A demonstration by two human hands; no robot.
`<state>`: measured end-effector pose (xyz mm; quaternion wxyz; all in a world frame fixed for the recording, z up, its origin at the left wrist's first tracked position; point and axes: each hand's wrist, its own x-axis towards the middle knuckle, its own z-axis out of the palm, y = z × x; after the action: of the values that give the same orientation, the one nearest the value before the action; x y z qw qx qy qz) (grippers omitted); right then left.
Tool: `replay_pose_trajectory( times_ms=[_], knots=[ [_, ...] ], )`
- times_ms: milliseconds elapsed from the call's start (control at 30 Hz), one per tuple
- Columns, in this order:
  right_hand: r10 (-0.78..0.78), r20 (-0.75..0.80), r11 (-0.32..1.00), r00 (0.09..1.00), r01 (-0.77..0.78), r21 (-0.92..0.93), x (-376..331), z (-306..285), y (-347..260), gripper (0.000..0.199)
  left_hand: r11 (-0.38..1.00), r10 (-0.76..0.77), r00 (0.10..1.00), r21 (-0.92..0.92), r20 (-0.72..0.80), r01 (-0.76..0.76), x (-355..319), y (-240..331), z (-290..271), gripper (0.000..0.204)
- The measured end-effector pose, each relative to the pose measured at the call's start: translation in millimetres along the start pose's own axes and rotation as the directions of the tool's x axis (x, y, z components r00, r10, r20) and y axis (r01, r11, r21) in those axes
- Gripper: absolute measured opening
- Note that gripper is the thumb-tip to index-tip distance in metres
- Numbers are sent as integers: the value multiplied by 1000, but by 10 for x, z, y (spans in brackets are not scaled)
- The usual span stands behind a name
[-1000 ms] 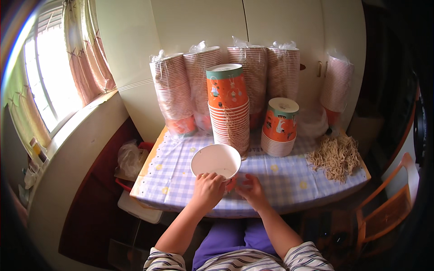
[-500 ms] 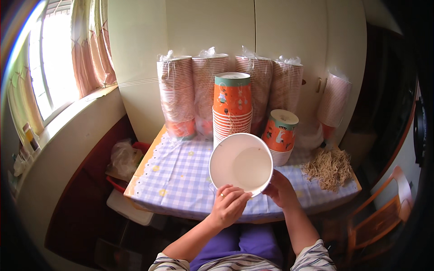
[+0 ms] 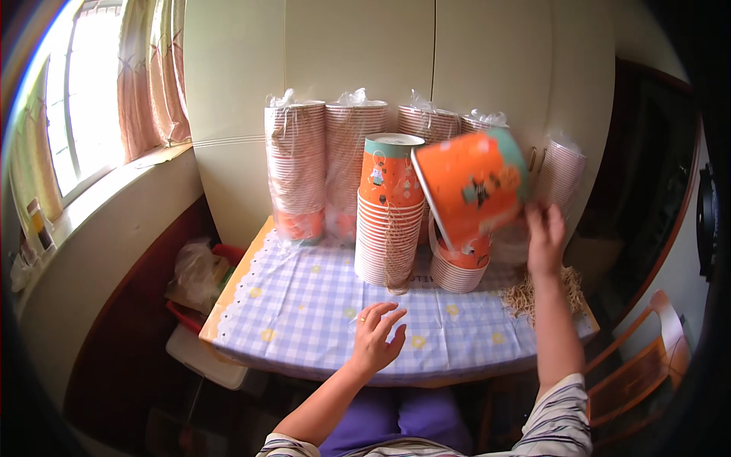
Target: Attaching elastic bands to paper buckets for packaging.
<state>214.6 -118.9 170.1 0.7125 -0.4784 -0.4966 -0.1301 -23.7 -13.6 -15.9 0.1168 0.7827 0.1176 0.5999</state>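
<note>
A large orange paper bucket [image 3: 470, 186] with a green band at its base is tilted in the air, its open rim facing left and down. My right hand [image 3: 547, 236], blurred by motion, grips it near the base. Below it stands a short stack of upturned paper buckets [image 3: 459, 274], partly hidden by the raised one. To the left rises a taller upturned stack [image 3: 390, 228], with strands of twine [image 3: 397, 251] hanging down its front. My left hand [image 3: 375, 339] hovers over the near part of the table, fingers apart and holding nothing.
Bagged bucket stacks [image 3: 295, 160] line the back of the table before a pale cabinet [image 3: 358, 46]. A heap of beige twine [image 3: 525, 297] lies at the right on the checked tablecloth [image 3: 304, 327]. A wooden chair [image 3: 647, 365] stands right, a red basin [image 3: 190, 316] left.
The bucket went from both hands near the table front up and right, turning from mouth toward me to mouth leftward. My left hand let go of it.
</note>
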Motion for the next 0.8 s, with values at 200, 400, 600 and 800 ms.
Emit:
replay_pose_trajectory(
  times_ms=[200, 400, 600, 800],
  knots=[
    [-374, 131, 902, 918, 393, -178, 1195, 541, -100, 11, 991, -132, 962, 44, 238, 126, -437, -363, 237, 30],
    [-389, 342, 821, 855, 490, -293, 1447, 1253, 337, 12, 975, -216, 933, 23, 286, 219, -520, -422, 285, 29],
    [-269, 417, 822, 868, 432, -370, 1436, 1601, 583, 17, 974, -224, 936, 58, 270, 217, -516, -423, 299, 28],
    [-156, 406, 821, 901, 346, -454, 1460, 1760, 610, 19, 972, -233, 934, 47, 271, 228, -501, -420, 316, 30]
  ],
)
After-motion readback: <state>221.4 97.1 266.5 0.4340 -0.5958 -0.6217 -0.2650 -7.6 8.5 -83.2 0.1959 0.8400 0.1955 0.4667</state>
